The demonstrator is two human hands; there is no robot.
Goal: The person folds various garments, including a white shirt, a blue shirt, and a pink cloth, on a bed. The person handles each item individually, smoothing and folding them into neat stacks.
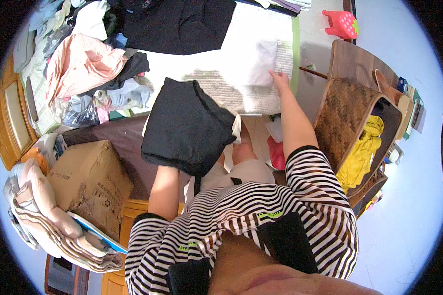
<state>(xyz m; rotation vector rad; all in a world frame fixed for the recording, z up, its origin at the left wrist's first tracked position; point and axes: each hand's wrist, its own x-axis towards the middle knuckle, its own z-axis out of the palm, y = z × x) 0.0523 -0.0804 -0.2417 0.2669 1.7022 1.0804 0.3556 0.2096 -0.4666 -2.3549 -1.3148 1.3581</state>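
Note:
A folded black garment (pixel 192 127) hangs over my lap, held up by my left hand. That hand is hidden under the cloth; only the left forearm (pixel 166 191) shows. A strip of pale cloth (pixel 237 129) sticks out at the garment's right side. On the bed, my right hand (pixel 281 81) is at the lower right edge of a folded white cloth (pixel 264 61), fingers a little apart, with nothing seen gripped in them. A larger black garment (pixel 181 25) is spread flat at the far side of the bed.
A heap of clothes with a pink garment (pixel 83 66) covers the bed's left side. At my left are a cardboard box (pixel 92 180) and folded bedding (pixel 59 228). A brown chest (pixel 345 114) holding yellow cloth (pixel 361 155) stands right; a red stool (pixel 340 25) is beyond.

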